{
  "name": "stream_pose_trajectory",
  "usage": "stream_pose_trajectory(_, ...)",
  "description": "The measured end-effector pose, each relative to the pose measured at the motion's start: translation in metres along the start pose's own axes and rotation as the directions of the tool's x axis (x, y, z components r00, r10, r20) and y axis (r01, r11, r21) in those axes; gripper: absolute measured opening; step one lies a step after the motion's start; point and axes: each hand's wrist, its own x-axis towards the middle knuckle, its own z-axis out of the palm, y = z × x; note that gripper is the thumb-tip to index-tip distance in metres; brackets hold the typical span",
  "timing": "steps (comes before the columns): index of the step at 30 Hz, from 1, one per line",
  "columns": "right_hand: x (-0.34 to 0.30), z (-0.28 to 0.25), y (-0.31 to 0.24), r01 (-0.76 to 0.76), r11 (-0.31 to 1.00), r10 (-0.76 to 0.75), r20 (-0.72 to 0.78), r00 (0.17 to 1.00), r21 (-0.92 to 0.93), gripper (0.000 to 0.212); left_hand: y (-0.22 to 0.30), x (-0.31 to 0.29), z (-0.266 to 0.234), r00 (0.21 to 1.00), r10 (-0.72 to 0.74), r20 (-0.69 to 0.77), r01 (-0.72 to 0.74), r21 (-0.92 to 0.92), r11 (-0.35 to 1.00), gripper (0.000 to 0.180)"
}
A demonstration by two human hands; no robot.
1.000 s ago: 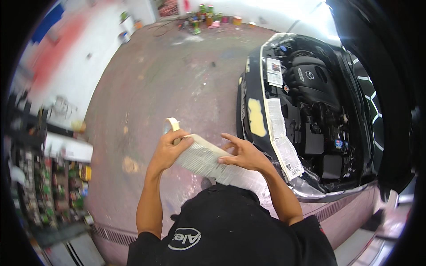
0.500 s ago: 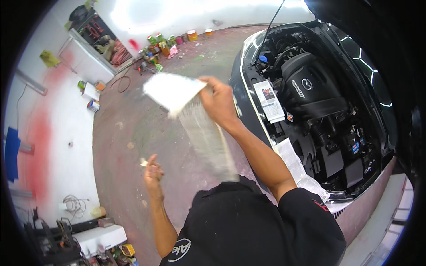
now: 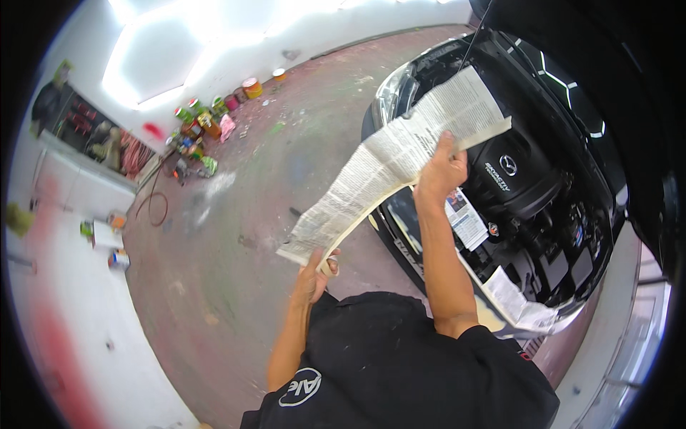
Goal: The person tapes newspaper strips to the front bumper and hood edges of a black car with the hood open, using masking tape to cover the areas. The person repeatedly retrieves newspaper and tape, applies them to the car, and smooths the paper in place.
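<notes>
A long strip of newspaper (image 3: 379, 161) stretches between my two hands, with pale masking tape running along its near edge. At the strip's lower left end my left hand (image 3: 312, 277) is closed on the paper; a small curl of tape shows at its fingers. Toward the other end my right hand (image 3: 441, 175) grips the near edge, thumb on top. The strip's far right end hangs over the front of the car's open engine bay (image 3: 532, 161), hiding part of it.
More newspaper (image 3: 518, 300) lies along the car's front edge at the near right. A printed sheet (image 3: 466, 220) rests beside the engine cover. The raised hood (image 3: 572, 50) overhangs the right. Cans (image 3: 207, 123) stand along the far wall, near a hose (image 3: 151, 207).
The newspaper strip swung from hanging under my right hand to stretched out sideways toward the car. My left hand moved right and took hold of its near end. The view turned.
</notes>
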Motion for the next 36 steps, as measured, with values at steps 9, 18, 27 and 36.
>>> stream_pose_trajectory(9, 0.027, -0.104, 0.073, -0.133, 0.944, 0.010, -0.378, 0.926, -0.302, 0.040, 0.173, 0.173, -0.007, 0.945, -0.323, -0.059, 0.272, 0.690, 0.671, 0.028)
stream_pose_trajectory(18, -0.017, -0.174, 0.132, -0.362, 0.916, 0.062, -0.831, 0.553, -0.172, 0.027, 0.215, 0.478, 0.052, 0.828, -0.543, 0.142, -0.036, 0.979, 0.201, 0.031)
stream_pose_trajectory(27, 0.007, -0.150, 0.217, -0.298, 0.955, 0.109, -0.942, 0.317, 0.010, 0.025, 0.216, 0.671, 0.163, 0.716, -0.675, 0.176, -0.322, 0.942, -0.096, 0.030)
stream_pose_trajectory(36, 0.021, -0.157, 0.253, -0.291, 0.931, -0.186, -0.972, 0.142, -0.220, 0.021, 0.176, 0.753, 0.168, 0.491, -0.817, 0.302, -0.507, 0.862, 0.013, 0.018)
